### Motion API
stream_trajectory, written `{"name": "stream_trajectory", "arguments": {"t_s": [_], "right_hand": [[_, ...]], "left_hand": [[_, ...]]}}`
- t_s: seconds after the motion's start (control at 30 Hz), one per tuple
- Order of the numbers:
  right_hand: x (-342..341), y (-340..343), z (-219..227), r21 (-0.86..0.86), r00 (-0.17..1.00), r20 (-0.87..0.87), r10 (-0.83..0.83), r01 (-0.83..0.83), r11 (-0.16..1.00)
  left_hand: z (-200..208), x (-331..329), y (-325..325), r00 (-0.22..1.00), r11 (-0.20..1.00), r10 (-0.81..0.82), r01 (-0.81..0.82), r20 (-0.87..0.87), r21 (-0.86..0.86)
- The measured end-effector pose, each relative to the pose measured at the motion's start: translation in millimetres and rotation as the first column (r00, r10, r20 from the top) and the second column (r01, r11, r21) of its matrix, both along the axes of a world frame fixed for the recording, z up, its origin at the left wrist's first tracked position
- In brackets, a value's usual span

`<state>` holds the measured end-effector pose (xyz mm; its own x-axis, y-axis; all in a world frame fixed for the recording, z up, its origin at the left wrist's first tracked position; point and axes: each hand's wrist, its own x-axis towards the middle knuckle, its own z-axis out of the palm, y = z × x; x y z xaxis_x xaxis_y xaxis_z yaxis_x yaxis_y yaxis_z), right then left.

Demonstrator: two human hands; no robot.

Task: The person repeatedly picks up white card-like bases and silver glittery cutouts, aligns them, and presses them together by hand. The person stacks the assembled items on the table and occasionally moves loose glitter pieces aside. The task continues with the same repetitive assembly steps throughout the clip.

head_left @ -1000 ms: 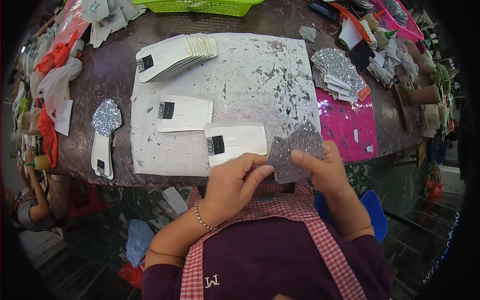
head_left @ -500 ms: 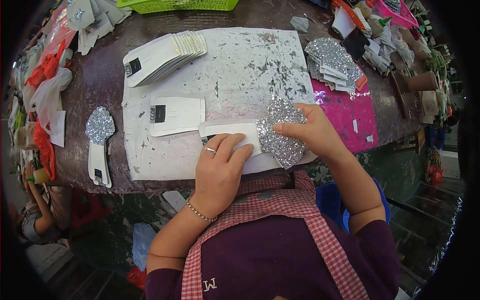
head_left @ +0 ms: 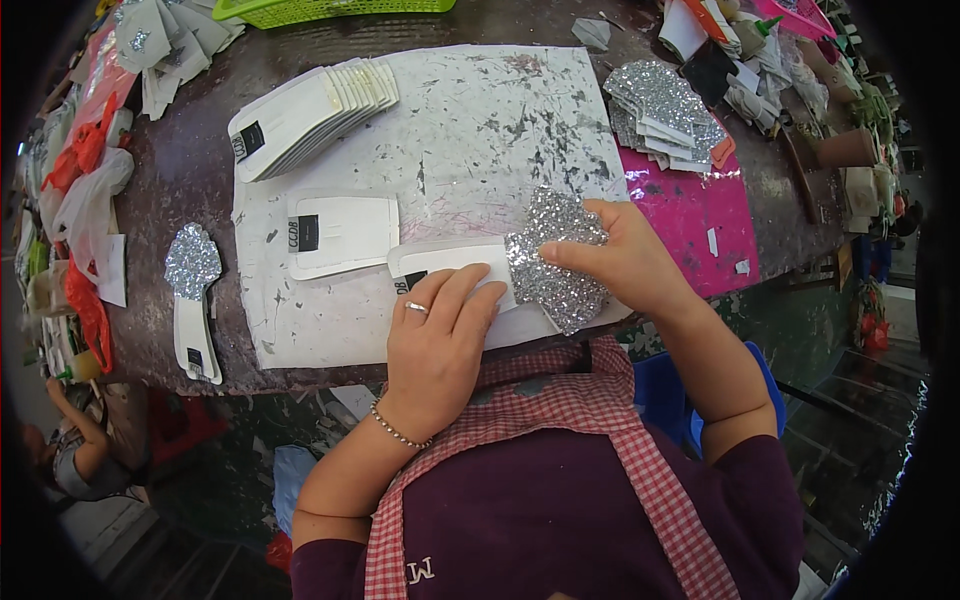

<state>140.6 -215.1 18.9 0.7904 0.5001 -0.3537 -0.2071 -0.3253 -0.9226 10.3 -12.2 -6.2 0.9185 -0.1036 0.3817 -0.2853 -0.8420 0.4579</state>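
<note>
A white shoe-tongue-like piece (head_left: 468, 254) with a black label lies near the front edge of the paper-covered work area. My left hand (head_left: 440, 335) rests on it, fingers apart and pressing down, holding nothing. Against its right end sits a silver glitter piece (head_left: 560, 275) with a wavy outline. My right hand (head_left: 620, 258) grips that glitter piece at its right side, thumb on top and the other fingers mostly hidden beneath. Whether the two pieces are stuck together I cannot tell. Another white piece (head_left: 350, 235) with a black label lies just beyond, to the left.
A fanned stack of white pieces (head_left: 310, 115) lies at the far left of the scuffed white sheet (head_left: 470, 130). Glitter pieces (head_left: 665, 115) are piled on a pink sheet (head_left: 690, 225). At left lies a glitter-and-white piece (head_left: 193, 300). A green basket (head_left: 330, 10) stands at the back.
The whole view has shifted slightly. Both hands keep nearly the same hold and place on the white piece and the glitter piece.
</note>
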Motion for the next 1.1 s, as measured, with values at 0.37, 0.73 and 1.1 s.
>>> {"name": "stream_trajectory", "arguments": {"t_s": [0.37, 0.73, 1.1], "right_hand": [[-2.4, 2.1, 0.8, -0.069, 1.0, 0.028, 0.011, -0.009, 0.998], [1.0, 4.3, 3.4, -0.071, 0.979, 0.189, 0.081, -0.068, 0.995], [-37.3, -8.0, 58.0, -0.067, 0.344, 0.933, 0.104, -0.116, 0.991]], "left_hand": [[8.5, 0.9, -8.8, 0.986, 0.909, -0.128, 0.158, -0.103, 0.386], [18.6, 16.8, 11.5, 0.934, 0.979, -0.184, 0.147, -0.307, -0.141], [55.8, 15.2, 22.4, 0.969, 0.988, -0.133, 0.146, 0.209, -0.05]]}}
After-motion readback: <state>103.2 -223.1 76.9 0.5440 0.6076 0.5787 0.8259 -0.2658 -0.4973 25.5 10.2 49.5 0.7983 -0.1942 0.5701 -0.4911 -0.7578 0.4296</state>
